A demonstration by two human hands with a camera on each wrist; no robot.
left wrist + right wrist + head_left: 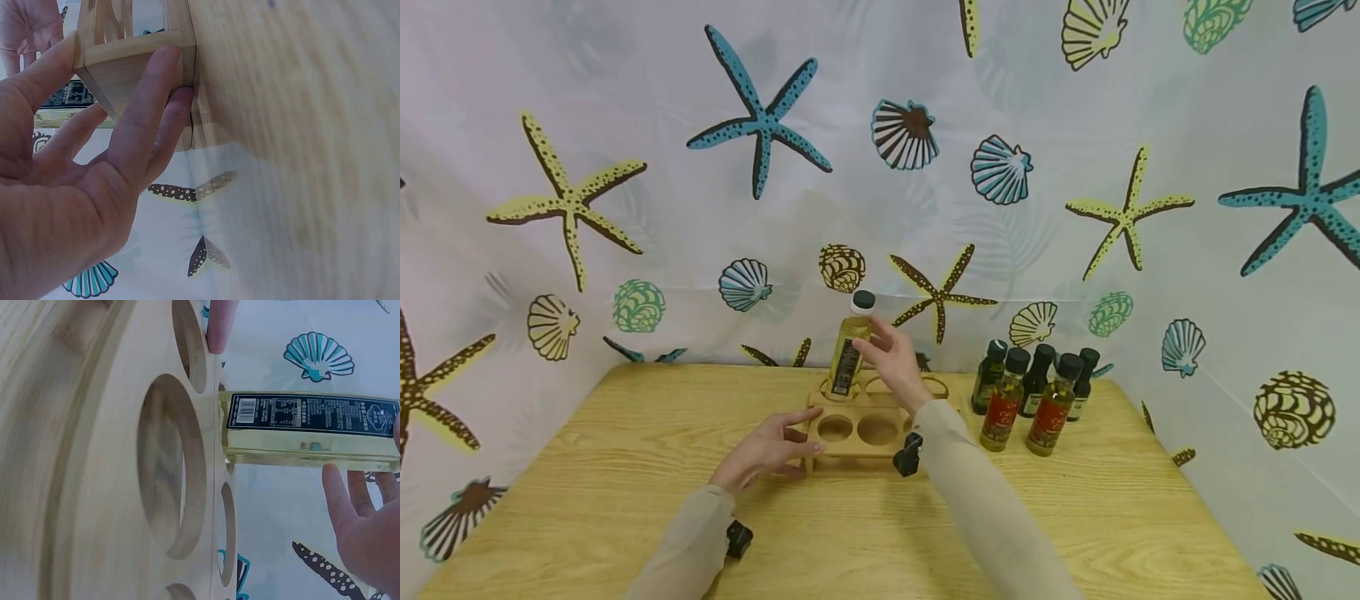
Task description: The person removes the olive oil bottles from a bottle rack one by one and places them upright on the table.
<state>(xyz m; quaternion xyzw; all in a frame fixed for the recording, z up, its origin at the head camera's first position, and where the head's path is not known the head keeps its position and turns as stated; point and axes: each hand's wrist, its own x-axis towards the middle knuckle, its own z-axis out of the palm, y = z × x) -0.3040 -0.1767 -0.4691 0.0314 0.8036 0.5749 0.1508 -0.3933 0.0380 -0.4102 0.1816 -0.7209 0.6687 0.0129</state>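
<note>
Head cam: high, looking forward and down past both sleeves, wide view. Left wrist cam: very close behind the left hand, facing the wooden rack corner at its fingertips. Right wrist cam: close, skimming the rack top toward the pale bottle beyond the right hand. All three share the rack.

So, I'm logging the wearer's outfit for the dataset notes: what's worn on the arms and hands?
Both arms wear long, plain beige sleeves to the wrist. The left hand and right hand are bare, with no gloves. A small black camera unit is strapped under each wrist, left and right.
</note>
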